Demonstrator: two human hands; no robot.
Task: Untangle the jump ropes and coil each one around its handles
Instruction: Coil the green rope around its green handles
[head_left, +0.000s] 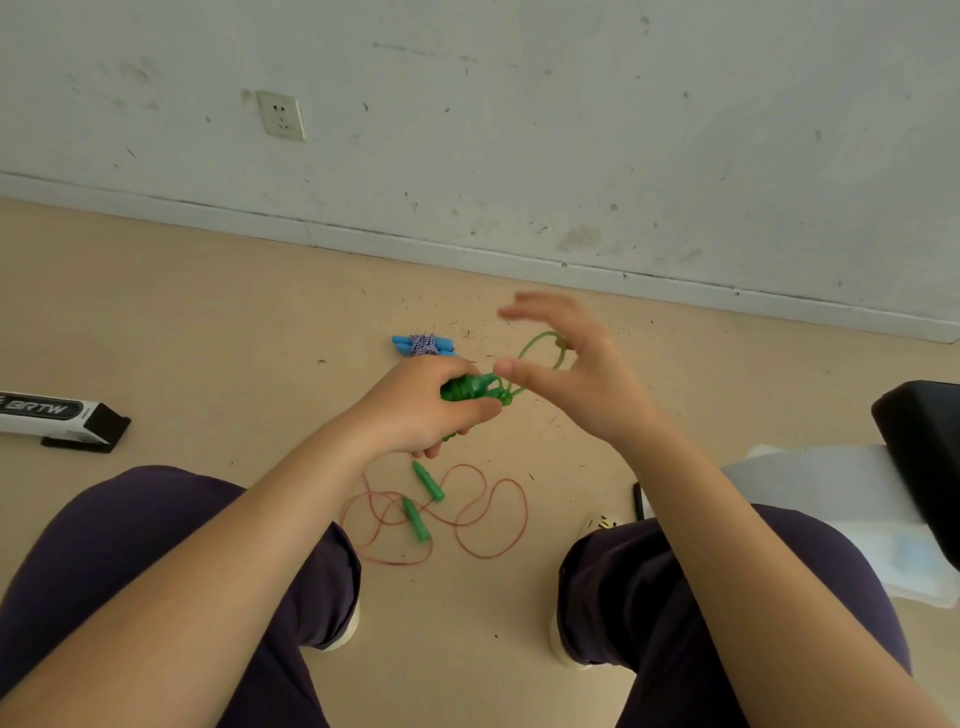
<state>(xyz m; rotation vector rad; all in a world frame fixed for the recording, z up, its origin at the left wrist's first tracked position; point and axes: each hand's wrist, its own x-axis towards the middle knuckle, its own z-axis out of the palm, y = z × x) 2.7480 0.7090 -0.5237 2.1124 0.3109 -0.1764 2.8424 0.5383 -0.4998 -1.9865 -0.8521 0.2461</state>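
Green rope bundle (467, 388) gripped in left hand (423, 402).

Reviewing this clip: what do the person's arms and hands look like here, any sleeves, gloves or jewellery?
Both forearms are bare up to the frame edge, with no sleeves in view. The left hand and right hand have no gloves; no rings, watch or wristband can be seen. Dark purple trousers cover the legs.

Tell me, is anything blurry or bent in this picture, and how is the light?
Head view: the right hand is smeared by motion at its fingertips; the left hand gripping the coiled green plastic jump rope is sharper. The wide lens curves the white baseboard. Light is soft and even, with faint shadows and no glare.
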